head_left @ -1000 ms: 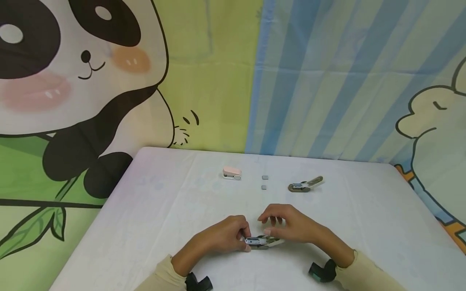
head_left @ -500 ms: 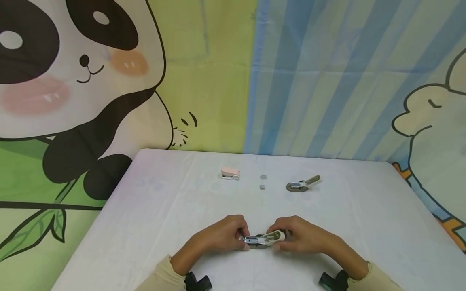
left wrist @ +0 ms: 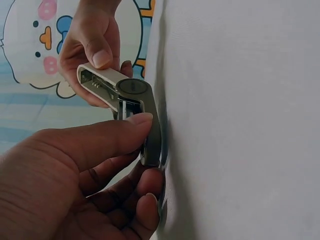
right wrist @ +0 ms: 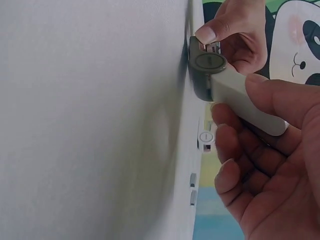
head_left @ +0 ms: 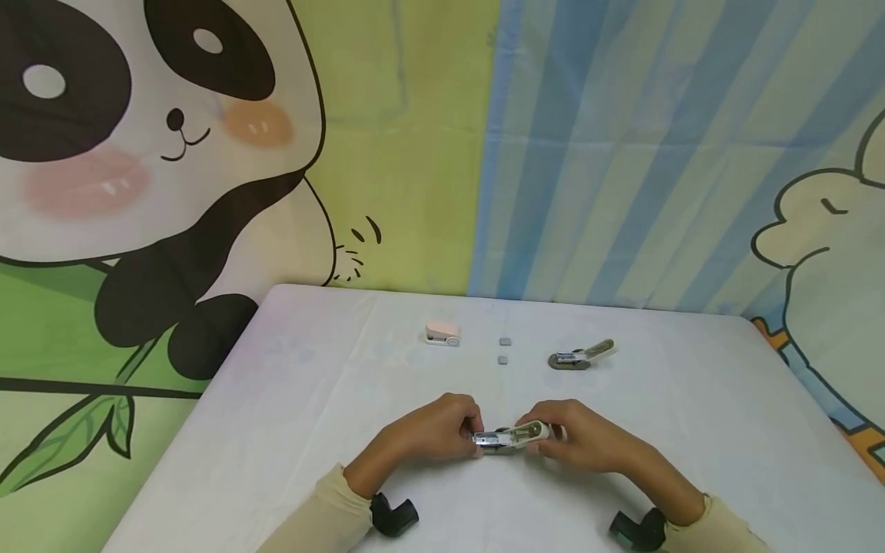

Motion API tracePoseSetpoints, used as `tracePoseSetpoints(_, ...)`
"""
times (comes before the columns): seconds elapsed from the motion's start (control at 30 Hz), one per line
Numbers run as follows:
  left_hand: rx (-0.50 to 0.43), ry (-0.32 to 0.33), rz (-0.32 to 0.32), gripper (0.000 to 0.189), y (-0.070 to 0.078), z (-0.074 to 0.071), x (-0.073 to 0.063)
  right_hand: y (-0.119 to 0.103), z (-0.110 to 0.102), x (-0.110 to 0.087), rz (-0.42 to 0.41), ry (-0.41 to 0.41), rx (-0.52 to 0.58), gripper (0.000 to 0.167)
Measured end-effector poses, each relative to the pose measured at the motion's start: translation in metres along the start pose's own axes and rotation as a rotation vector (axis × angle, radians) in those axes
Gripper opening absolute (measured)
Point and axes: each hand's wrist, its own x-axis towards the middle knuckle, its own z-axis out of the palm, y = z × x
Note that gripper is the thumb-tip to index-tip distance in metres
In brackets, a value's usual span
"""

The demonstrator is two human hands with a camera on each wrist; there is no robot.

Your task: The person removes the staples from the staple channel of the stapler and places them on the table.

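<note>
I have both hands on one open stapler [head_left: 499, 440], which sits between them over the near half of the table [head_left: 311, 384]. The left hand [head_left: 442, 428] pinches the end of its grey base [left wrist: 153, 131], thumb over the top and fingertips at the other side. The right hand [head_left: 588, 439] grips the pale raised arm [right wrist: 250, 106], its thumb on one face and fingers curled against the other. From my left wrist feed I can see into the hollow of that arm, and the round cap [left wrist: 134, 86] sits where it meets the base. The base is very close to the cloth; I can't tell whether it touches.

Farther back I have a pink stapler [head_left: 442, 334] lying closed, then two small grey blocks [head_left: 505, 342] [head_left: 502, 360] set one behind the other, apart. To their right stands a second stapler [head_left: 579, 356], its arm also lifted and slanting up to the right. A panda print [head_left: 207, 153] and blue stripes [head_left: 622, 153] fill the backdrop behind the white cloth.
</note>
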Motion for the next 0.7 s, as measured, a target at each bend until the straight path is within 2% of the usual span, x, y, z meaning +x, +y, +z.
tracePoseSetpoints(0.2,-0.041,0.024,-0.011,0.016,0.001,-0.001,0.008,0.008,-0.003,-0.005,-0.03,0.064,0.02,0.024)
tracePoseSetpoints(0.47,-0.086,0.034,-0.015,0.015,0.002,-0.001,0.026,0.02,-0.012,-0.012,-0.002,0.093,0.001,0.024)
tracePoseSetpoints(0.7,-0.068,0.026,-0.021,0.013,0.007,0.003,0.046,0.03,-0.024,-0.021,0.059,0.104,-0.017,0.025)
